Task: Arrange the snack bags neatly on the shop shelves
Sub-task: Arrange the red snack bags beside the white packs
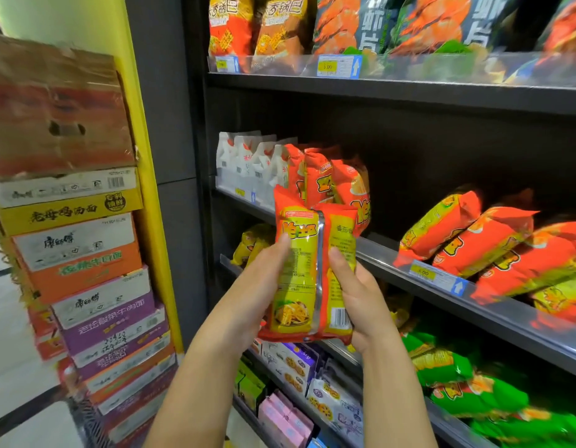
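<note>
Item: red-and-yellow snack bag (307,273), seemingly single, back facing me. My left hand (264,286) and right hand (357,295) grip it before the middle shelf (506,321). It hides part of the upright red bags (328,179). Nearby: white pouches (244,160), toppled bags (483,240), stacked cartons (83,253). Print blurred.

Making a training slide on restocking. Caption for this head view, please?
Restocking: left hand and right hand hold a red-and-yellow snack bag, its back to camera, before matching bags on the shelf.

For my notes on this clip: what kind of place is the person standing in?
Most likely a small shop: dark shelves filled with rows of snack bags, yellow price tags on the shelf edges, and stacked cartons of stock beside them.
</note>
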`<move>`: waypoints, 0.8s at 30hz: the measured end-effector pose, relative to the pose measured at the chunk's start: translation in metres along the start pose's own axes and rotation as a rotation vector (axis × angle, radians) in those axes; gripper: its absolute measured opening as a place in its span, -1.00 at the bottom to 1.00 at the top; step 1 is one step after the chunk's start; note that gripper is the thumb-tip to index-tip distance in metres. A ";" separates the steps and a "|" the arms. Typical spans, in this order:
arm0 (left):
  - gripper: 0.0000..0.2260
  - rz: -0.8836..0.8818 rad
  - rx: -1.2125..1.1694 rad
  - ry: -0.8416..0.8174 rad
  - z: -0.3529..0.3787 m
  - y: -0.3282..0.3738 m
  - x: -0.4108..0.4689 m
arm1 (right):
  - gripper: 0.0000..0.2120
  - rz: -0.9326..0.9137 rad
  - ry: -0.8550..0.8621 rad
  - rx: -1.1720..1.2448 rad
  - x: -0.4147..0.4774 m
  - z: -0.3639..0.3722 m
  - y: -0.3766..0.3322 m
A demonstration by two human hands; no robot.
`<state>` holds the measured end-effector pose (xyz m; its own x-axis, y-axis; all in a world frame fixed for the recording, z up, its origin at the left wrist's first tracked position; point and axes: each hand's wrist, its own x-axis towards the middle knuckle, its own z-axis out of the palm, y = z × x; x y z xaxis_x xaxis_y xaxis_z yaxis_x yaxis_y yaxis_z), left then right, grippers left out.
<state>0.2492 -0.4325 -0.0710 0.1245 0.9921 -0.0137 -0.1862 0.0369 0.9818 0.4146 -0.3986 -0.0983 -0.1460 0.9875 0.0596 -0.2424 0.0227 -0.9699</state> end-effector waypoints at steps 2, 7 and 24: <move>-0.53 0.026 0.043 0.038 -0.001 -0.006 0.002 | -0.54 -0.007 -0.005 -0.036 -0.003 0.007 0.000; -0.63 0.003 -0.040 0.070 -0.014 -0.018 -0.002 | -0.30 0.079 0.019 0.037 -0.003 -0.001 -0.003; -0.62 0.137 0.077 -0.009 -0.020 -0.029 -0.009 | -0.45 -0.042 -0.134 -0.223 -0.014 -0.008 0.007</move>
<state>0.2341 -0.4399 -0.1030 0.1119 0.9862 0.1223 -0.1272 -0.1078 0.9860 0.4225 -0.4114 -0.1076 -0.2697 0.9558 0.1170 -0.0352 0.1116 -0.9931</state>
